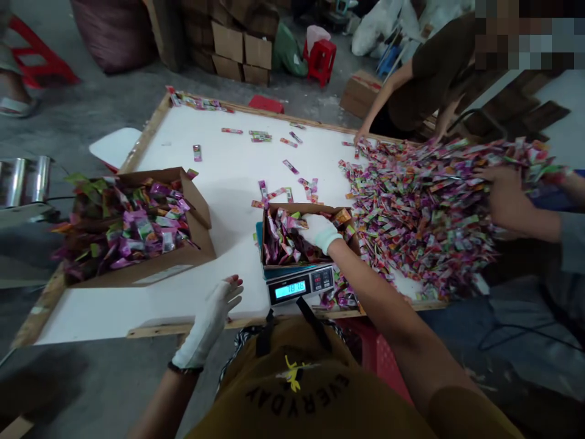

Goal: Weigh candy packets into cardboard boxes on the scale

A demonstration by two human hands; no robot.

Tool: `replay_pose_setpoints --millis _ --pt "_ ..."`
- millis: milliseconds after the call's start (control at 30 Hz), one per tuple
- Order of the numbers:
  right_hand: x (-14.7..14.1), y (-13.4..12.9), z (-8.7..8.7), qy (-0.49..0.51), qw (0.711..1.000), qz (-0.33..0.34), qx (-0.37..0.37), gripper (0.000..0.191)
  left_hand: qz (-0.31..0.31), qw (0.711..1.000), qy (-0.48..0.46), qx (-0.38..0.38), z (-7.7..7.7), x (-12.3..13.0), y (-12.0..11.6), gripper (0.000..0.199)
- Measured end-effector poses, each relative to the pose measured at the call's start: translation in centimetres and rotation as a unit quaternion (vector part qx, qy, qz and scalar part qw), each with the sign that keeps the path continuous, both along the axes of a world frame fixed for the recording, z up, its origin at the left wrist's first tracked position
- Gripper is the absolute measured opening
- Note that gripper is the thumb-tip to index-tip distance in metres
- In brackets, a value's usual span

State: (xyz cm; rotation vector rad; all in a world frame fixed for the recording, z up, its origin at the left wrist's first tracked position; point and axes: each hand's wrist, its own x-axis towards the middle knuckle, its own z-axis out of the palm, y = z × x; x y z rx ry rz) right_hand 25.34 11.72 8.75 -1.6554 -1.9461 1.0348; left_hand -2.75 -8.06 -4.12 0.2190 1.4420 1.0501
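Observation:
A small cardboard box (264, 245) full of small wrapped snack packets (286, 242) stands on a digital scale (299, 285) with a lit blue display. My right hand (319, 231), in a white glove, reaches into this box from the right. Its fingers are closed at a pinkish packet on top of the others; the fingertips are partly hidden. My left hand (219, 299), in a white glove with some fingertips bare, is over the table's near edge, left of the scale. Its fingers are spread with nothing in them.
A larger cardboard box (198, 244) of packets stands at the left of the white table (228, 158), which has a wooden rim. A big heap of packets (411, 207) covers the right side, where other people's hands (503, 189) work. Loose packets (290, 166) lie mid-table.

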Motion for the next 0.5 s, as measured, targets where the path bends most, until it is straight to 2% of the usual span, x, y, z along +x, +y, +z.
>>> replay_pose_setpoints --millis 67,167,300,367,467,500 --pt "-0.1 0.2 0.2 0.033 0.999 -0.011 -0.005 0.03 0.002 1.0 0.001 -0.005 0.2 -0.6 -0.7 0.066" --pt "1.2 -0.6 1.8 0.128 0.991 -0.034 0.005 0.018 -0.007 1.0 0.001 -0.012 0.6 -1.6 -1.4 0.066" --pt "4.9 -3.1 4.5 0.272 0.955 -0.102 0.054 0.03 -0.006 0.999 0.018 -0.038 1.3 -2.9 -1.9 0.055" --pt "7.3 -4.6 5.3 0.363 0.917 -0.153 0.067 0.037 0.008 0.999 0.023 -0.045 1.6 -3.2 -2.3 0.047" --pt "11.6 -6.8 5.9 0.492 0.835 -0.234 0.074 0.034 0.037 0.997 0.025 -0.058 1.7 -2.9 -3.4 0.037" --pt "13.0 -7.5 6.0 0.513 0.817 -0.254 0.075 0.032 0.047 0.996 0.026 -0.065 1.7 -2.5 -3.9 0.035"
